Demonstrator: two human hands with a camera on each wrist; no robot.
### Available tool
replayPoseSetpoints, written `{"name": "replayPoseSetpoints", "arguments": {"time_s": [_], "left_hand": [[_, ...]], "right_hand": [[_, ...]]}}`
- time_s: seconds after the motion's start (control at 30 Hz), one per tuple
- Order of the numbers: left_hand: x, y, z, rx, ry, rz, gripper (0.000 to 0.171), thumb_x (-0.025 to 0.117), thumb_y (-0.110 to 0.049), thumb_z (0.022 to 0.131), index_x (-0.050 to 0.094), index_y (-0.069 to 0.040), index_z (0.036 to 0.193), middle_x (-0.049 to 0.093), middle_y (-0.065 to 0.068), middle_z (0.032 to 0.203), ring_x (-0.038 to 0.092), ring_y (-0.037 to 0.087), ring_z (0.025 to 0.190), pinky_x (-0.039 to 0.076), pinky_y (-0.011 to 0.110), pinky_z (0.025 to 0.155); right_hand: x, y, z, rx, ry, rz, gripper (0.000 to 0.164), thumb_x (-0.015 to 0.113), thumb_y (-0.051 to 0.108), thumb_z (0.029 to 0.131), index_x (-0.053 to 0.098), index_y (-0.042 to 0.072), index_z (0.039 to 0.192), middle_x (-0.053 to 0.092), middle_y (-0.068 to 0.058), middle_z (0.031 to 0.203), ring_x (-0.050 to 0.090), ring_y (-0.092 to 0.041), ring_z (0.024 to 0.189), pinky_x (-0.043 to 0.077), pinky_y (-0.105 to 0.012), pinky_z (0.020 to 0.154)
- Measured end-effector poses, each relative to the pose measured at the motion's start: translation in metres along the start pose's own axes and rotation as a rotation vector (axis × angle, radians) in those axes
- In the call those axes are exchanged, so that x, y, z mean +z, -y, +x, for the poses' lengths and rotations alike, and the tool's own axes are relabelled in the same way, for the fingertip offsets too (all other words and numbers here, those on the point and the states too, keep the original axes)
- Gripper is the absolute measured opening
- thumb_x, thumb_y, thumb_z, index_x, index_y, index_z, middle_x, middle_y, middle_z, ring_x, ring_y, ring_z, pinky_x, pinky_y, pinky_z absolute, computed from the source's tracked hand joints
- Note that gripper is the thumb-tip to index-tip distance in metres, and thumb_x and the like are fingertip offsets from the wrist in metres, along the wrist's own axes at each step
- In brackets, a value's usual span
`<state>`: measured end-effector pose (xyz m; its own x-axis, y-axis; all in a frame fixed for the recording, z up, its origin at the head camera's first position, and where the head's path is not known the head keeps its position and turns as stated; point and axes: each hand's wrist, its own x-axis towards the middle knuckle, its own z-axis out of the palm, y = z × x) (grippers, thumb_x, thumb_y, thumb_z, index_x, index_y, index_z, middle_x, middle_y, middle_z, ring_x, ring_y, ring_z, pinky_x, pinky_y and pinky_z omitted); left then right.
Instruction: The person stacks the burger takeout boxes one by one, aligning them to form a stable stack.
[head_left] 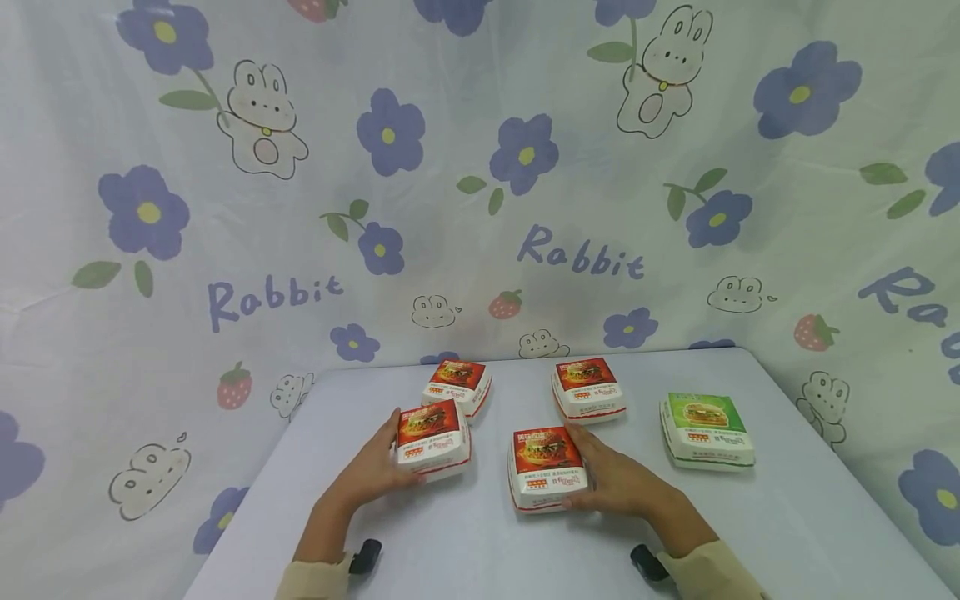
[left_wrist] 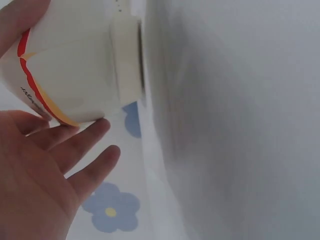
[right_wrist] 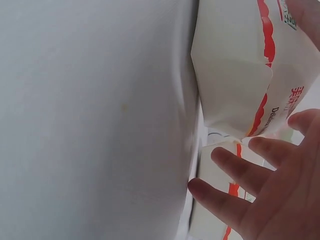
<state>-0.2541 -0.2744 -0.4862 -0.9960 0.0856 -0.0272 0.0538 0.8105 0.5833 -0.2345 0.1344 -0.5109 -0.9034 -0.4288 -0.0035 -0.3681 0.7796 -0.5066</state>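
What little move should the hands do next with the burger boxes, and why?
I'd maybe nudge the middle front box gently toward the left front box. The right hand already grips the middle one, the left hand holds the other, and there's a gap between the boxes.

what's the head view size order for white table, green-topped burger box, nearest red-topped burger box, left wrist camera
White table
Green-topped burger box, nearest red-topped burger box: look alike
Left wrist camera
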Motion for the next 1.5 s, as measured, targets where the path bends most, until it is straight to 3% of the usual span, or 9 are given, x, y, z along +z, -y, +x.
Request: {"name": "replayPoseSetpoints", "arguments": {"time_s": [0.6, 0.77, 1.0, 1.5], "left_hand": [[-0.003, -0.025, 0.006, 0.066, -0.036, -0.035, 0.128, 0.078, -0.059, 0.044, 0.006, -0.025, 0.144, 0.027, 0.001, 0.141, 0.033, 0.024, 0.123, 0.031, 0.057, 0.092], [-0.003, -0.030, 0.007, 0.075, -0.039, -0.035, 0.128, 0.077, -0.062, 0.043, 0.005, -0.027, 0.144, 0.025, 0.000, 0.142, 0.031, 0.024, 0.124, 0.032, 0.057, 0.091], [0.001, -0.040, 0.011, 0.105, -0.049, -0.027, 0.128, 0.074, -0.067, 0.042, 0.006, -0.030, 0.143, 0.026, -0.003, 0.141, 0.030, 0.021, 0.124, 0.033, 0.056, 0.092], [0.010, -0.056, 0.016, 0.136, -0.038, -0.032, 0.125, 0.078, -0.061, 0.043, 0.009, -0.031, 0.143, 0.022, -0.005, 0.144, 0.024, 0.021, 0.128, 0.030, 0.057, 0.093]], "right_hand": [[-0.007, 0.005, 0.000, -0.033, -0.045, 0.019, 0.110, 0.054, 0.077, 0.058, 0.003, 0.030, 0.144, 0.013, 0.005, 0.147, 0.020, -0.022, 0.131, 0.026, -0.049, 0.099], [-0.009, 0.006, 0.000, -0.035, -0.054, 0.020, 0.107, 0.053, 0.077, 0.059, 0.000, 0.037, 0.142, 0.011, 0.005, 0.148, 0.019, -0.023, 0.131, 0.026, -0.050, 0.099], [-0.008, 0.004, 0.002, -0.019, -0.063, 0.054, 0.107, 0.054, 0.076, 0.059, 0.004, 0.033, 0.143, 0.011, 0.005, 0.148, 0.017, -0.022, 0.132, 0.025, -0.051, 0.099], [-0.007, 0.004, 0.000, 0.043, -0.046, 0.062, 0.106, 0.054, 0.079, 0.055, 0.003, 0.042, 0.141, 0.018, 0.005, 0.146, 0.023, -0.024, 0.130, 0.027, -0.054, 0.097]]}}
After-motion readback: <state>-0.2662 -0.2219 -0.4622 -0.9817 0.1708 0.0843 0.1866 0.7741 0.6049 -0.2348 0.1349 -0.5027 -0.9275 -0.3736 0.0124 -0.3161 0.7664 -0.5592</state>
